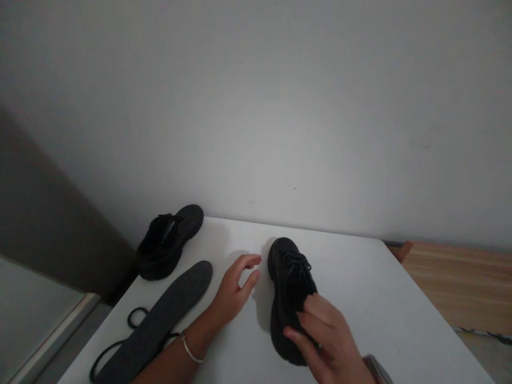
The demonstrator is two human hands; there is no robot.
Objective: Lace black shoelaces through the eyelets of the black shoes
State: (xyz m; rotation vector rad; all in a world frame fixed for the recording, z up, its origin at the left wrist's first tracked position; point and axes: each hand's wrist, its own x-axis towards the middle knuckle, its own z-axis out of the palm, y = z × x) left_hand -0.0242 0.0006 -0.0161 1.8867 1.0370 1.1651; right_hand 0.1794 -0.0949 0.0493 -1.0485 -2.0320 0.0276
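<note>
A black lace-up shoe (285,298) stands on the white tabletop, its toe pointing toward the wall and its laces tied. My right hand (330,333) is at the heel end, with fingers and thumb closed on the rim of the shoe's opening. Part of the heel is hidden behind that hand. Just left of the shoe, my left hand (236,288) hovers with thumb and fingers apart, holding nothing. A dark grey insole (168,306) lies left of my left forearm. Beside and partly under it is a loose black shoelace (108,349).
A second black shoe (162,245), its opening spread wide, sits at the table's back left corner. The white table (360,282) meets a pale wall (280,117). Beyond its right edge is a wood-grain surface (452,282). A dark panel (52,213) rises at the left.
</note>
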